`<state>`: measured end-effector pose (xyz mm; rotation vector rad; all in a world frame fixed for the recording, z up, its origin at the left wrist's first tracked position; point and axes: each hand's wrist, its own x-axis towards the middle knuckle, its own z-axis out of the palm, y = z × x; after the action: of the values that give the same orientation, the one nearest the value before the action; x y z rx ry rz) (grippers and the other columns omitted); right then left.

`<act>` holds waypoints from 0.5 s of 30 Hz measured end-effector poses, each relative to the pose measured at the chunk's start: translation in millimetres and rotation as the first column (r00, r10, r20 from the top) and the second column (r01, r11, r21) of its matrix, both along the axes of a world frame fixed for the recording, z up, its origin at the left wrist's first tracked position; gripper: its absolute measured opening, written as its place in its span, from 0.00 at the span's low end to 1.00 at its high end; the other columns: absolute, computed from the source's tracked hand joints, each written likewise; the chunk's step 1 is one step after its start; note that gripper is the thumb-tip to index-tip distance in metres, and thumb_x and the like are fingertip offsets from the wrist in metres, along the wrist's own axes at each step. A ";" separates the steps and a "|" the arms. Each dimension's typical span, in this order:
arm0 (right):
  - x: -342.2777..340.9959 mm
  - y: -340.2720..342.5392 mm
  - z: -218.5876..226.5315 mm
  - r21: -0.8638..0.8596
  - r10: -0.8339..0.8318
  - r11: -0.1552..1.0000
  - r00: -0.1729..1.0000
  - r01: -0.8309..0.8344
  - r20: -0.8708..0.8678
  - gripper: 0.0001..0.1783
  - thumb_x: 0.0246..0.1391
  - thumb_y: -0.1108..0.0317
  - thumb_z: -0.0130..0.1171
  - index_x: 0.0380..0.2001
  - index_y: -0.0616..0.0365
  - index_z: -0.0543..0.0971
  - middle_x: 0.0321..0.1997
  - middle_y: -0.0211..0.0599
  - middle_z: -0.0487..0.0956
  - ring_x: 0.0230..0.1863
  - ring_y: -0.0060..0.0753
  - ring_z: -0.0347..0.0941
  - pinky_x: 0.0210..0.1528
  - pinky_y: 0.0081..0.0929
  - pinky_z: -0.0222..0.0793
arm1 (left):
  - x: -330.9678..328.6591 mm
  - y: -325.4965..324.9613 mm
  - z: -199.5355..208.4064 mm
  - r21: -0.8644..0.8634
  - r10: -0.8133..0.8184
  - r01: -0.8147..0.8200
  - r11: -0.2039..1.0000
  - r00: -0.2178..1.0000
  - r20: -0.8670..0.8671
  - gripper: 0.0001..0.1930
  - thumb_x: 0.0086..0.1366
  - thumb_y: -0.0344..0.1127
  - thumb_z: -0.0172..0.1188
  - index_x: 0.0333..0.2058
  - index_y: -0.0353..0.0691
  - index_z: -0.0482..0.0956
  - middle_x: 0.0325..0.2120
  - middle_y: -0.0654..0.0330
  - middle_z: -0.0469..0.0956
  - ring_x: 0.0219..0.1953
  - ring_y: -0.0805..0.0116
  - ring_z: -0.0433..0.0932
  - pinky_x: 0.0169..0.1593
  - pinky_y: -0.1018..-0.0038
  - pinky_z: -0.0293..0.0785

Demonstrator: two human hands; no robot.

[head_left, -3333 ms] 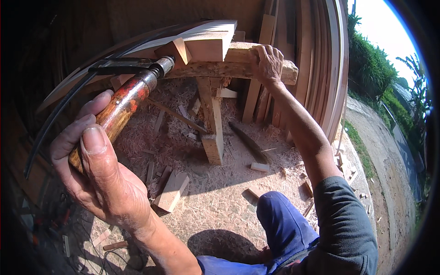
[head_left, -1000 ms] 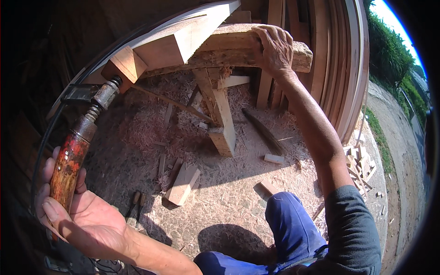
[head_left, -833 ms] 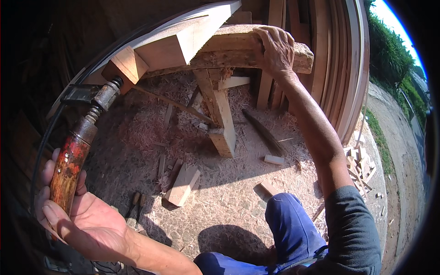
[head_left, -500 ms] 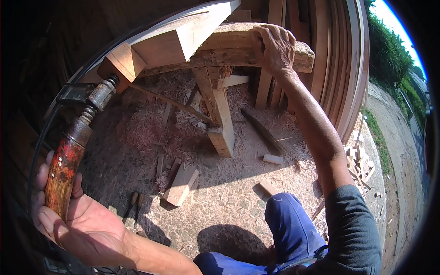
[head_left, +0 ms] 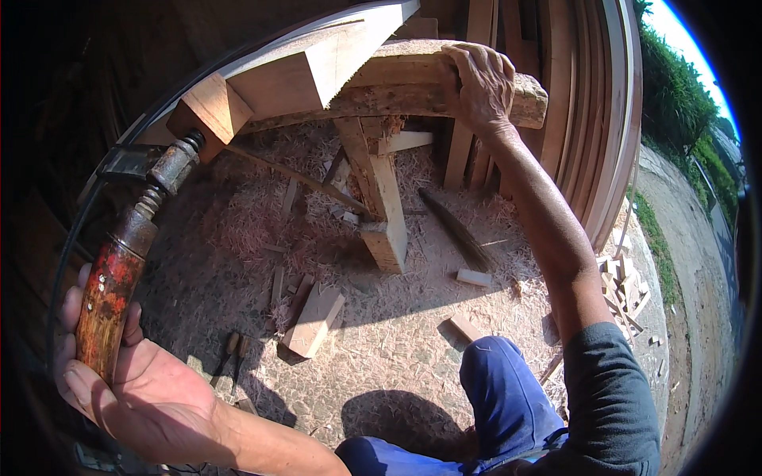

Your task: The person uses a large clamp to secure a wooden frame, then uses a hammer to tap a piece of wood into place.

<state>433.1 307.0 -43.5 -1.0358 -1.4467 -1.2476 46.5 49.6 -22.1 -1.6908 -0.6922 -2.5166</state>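
My left hand (head_left: 151,397) wraps round the worn red-and-yellow wooden handle of a bar clamp (head_left: 111,297), thumb along its lower end. The clamp's threaded screw runs up to a small wooden block (head_left: 214,111), pressed against a pale workpiece (head_left: 290,79) with angled faces. That workpiece lies over a rough timber beam (head_left: 397,95). Over the beam's right part rests my right hand (head_left: 484,83), its fingers curled round the top and far side; the fingertips are hidden.
A wooden trestle leg (head_left: 381,206) stands under the beam. Tall planks (head_left: 587,103) lean behind it on the right. Shavings, a cut block (head_left: 315,320), chisel-like tools (head_left: 234,353), a brush-like bundle (head_left: 456,230) and a heap of offcuts (head_left: 623,289) lie on the ground.
Almost nothing differs. The view has shifted very slightly; both hands keep their places on the clamp handle and the beam.
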 end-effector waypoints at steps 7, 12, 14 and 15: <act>2.7 0.7 -0.6 -0.011 -0.016 1.000 1.000 0.016 -0.004 0.14 0.61 0.55 0.55 0.46 0.47 0.78 0.48 0.33 0.78 0.55 0.39 0.70 0.61 0.44 0.55 | -0.5 -0.9 -2.1 -0.016 0.008 -0.009 1.000 0.999 -0.052 0.22 0.74 0.39 0.34 0.54 0.25 0.65 0.59 0.40 0.68 0.63 0.47 0.68 0.60 0.62 0.73; 1.4 3.8 -0.4 0.016 -0.005 1.000 1.000 0.006 -0.012 0.14 0.55 0.57 0.58 0.44 0.45 0.77 0.46 0.30 0.77 0.54 0.38 0.70 0.62 0.43 0.55 | 2.8 -1.3 -1.8 -0.003 -0.005 0.005 1.000 1.000 -0.026 0.22 0.75 0.40 0.34 0.54 0.26 0.66 0.59 0.41 0.68 0.62 0.48 0.69 0.60 0.63 0.74; -0.1 1.6 -0.3 -0.001 -0.006 1.000 1.000 0.006 -0.017 0.14 0.57 0.57 0.57 0.45 0.46 0.78 0.47 0.31 0.77 0.54 0.38 0.70 0.62 0.43 0.56 | 2.9 -1.9 -1.5 0.003 -0.015 0.015 1.000 0.999 -0.028 0.22 0.75 0.40 0.35 0.54 0.26 0.66 0.59 0.41 0.68 0.62 0.48 0.69 0.60 0.63 0.74; -0.6 -0.5 -0.1 -0.014 -0.007 1.000 1.000 0.007 -0.017 0.14 0.58 0.56 0.57 0.46 0.47 0.78 0.48 0.31 0.78 0.54 0.39 0.70 0.61 0.43 0.56 | 4.3 -1.8 -1.2 0.005 -0.008 0.008 1.000 0.999 -0.036 0.22 0.75 0.40 0.35 0.54 0.26 0.66 0.59 0.41 0.68 0.62 0.48 0.69 0.60 0.63 0.74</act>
<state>432.5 306.6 -43.6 -1.0592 -1.4416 -1.2324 50.8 47.8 -23.3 -1.7365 -0.6761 -2.4843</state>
